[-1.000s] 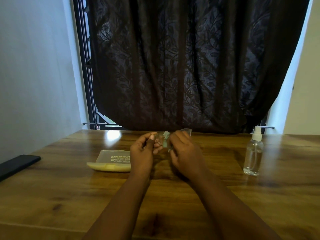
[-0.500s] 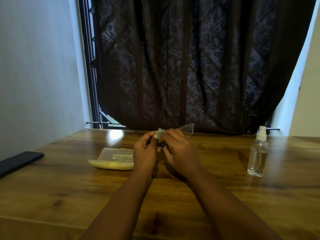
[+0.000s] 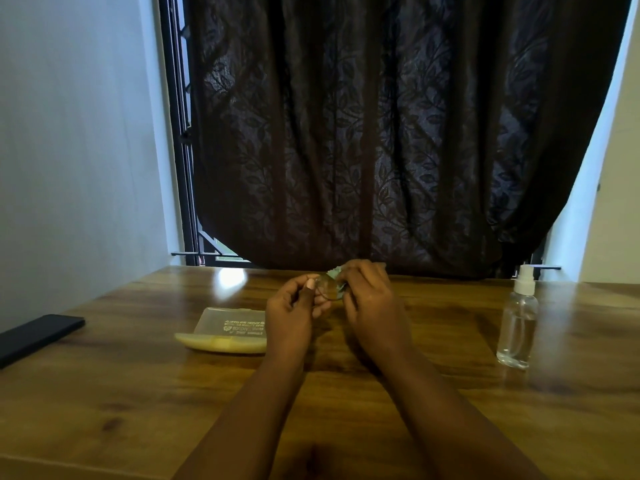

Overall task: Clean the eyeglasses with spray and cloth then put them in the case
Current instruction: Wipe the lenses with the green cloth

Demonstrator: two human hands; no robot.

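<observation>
- A wooden table fills the lower half of the view, seen from the head of a person seated at it; both bare forearms reach forward over it.
- The left hand is raised above the table, thumb and fingers pinched on the near edge of a pair of eyeglasses.
- The right hand is just right of the left hand, fingers curled shut around a pale green cloth pressed against the eyeglasses; a corner of cloth pokes out above the fingers.
- Only one clear lens and a thin dark rim show between the hands; the rest of the eyeglasses is hidden.
- An open case, pale yellow with a clear lid bearing small print, lies on the table just left of the left hand.
- A clear spray bottle with a white top stands upright on the table, well to the right of the hands.
- A flat black phone lies at the table's left edge.
- A dark leaf-patterned curtain hangs behind the table's far edge.
</observation>
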